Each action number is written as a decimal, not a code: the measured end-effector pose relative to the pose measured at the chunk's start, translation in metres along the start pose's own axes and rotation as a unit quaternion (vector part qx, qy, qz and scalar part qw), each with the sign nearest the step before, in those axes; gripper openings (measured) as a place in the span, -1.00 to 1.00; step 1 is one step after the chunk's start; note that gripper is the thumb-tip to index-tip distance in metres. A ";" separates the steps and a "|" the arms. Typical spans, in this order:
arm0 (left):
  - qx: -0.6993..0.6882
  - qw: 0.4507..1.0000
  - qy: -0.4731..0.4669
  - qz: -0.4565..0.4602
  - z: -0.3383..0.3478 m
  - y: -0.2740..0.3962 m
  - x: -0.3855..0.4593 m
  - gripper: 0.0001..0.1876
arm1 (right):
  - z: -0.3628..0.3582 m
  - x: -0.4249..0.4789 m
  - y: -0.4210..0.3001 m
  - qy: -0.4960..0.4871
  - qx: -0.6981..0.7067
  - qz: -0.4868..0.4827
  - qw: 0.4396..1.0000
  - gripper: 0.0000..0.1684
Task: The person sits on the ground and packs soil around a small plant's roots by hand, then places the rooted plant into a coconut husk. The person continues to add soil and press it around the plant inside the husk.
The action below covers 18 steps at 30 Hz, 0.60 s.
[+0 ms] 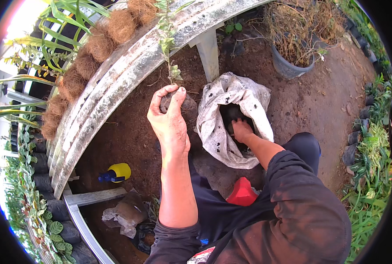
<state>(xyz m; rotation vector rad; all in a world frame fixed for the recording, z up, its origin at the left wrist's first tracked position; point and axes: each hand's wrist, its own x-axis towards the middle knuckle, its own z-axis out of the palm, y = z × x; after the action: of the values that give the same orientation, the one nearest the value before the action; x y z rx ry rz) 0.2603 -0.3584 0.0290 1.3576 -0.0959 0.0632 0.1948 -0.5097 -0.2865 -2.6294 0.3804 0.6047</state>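
My left hand [169,112] is raised at the centre, its thumb and fingers curled around a dark root ball [186,107] with fine roots. From it a leafy green fern-like stem [167,43] stands up past the bench edge. To the right, a white woven sack [215,138] stands on the soil with its rim rolled down. My right hand [242,130] reaches into the sack's dark opening; its fingertips are partly hidden, and whether they hold anything cannot be told.
A weathered bench [123,82] curves across the left, bearing brown fibre balls [100,46]. A yellow spray bottle [120,172] lies below. A red object [242,193] is between my legs. A grey pot of dry plants [290,67] stands back right; bagged plants [351,153] line the right.
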 end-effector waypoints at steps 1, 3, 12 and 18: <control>-0.002 1.000 0.000 0.002 0.000 0.000 0.000 -0.85 | -0.002 0.001 0.001 0.004 0.017 0.004 1.000 -0.29; -0.004 1.000 0.001 0.006 -0.001 -0.002 0.001 -0.85 | -0.013 0.000 0.001 0.012 0.050 0.009 0.999 -0.39; -0.018 1.000 -0.011 -0.021 0.006 -0.005 0.001 -0.85 | -0.030 0.002 0.009 0.020 0.041 -0.022 0.999 -0.39; -0.044 0.998 -0.033 -0.031 0.012 -0.009 0.000 -0.86 | -0.031 0.015 0.020 0.061 0.086 -0.024 0.994 -0.32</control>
<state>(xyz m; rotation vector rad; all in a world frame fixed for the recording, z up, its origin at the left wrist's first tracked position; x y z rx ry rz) 0.2611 -0.3721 0.0223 1.2733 -0.1103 -0.0382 0.2120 -0.5436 -0.2749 -2.5092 0.3877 0.3785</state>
